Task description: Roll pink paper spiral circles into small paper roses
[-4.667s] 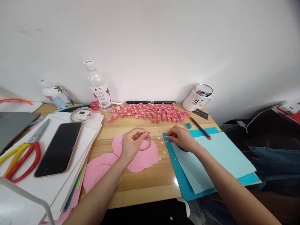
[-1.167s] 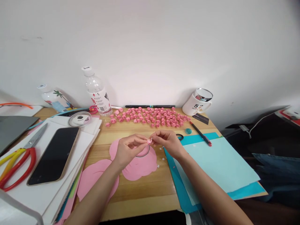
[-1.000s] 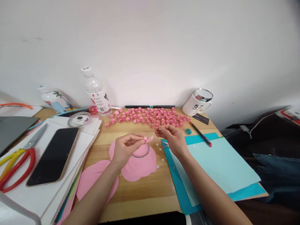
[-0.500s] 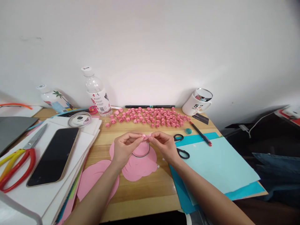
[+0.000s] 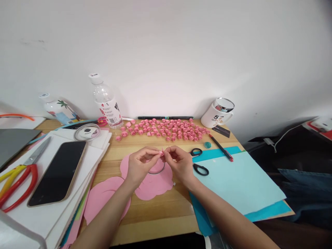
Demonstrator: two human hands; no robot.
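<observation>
Both hands meet above the desk, pinching one small pink paper strip point(image 5: 161, 153) that is partly rolled up. My left hand point(image 5: 142, 162) has its thumb and fingertips on the rolled part. My right hand point(image 5: 178, 162) grips the strip's other side, close to the left fingertips. Underneath lie scalloped pink paper shapes point(image 5: 153, 188) with a thin ring point(image 5: 160, 170) resting on them. Another pink paper piece point(image 5: 100, 195) lies partly behind my left forearm. Beyond the hands, many rolled pink paper roses point(image 5: 168, 129) are spread out.
Black-handled scissors point(image 5: 201, 169) and light blue paper point(image 5: 241, 183) lie at right, with a red-black pen point(image 5: 221, 148). A mug point(image 5: 217, 114) and a bottle point(image 5: 107, 103) stand at the back. On the left paper stack are a phone point(image 5: 58, 173) and red-yellow scissors point(image 5: 23, 176).
My hands have come closer together, and the stretch of pink strip showing between them is shorter. The right hand has shifted slightly left.
</observation>
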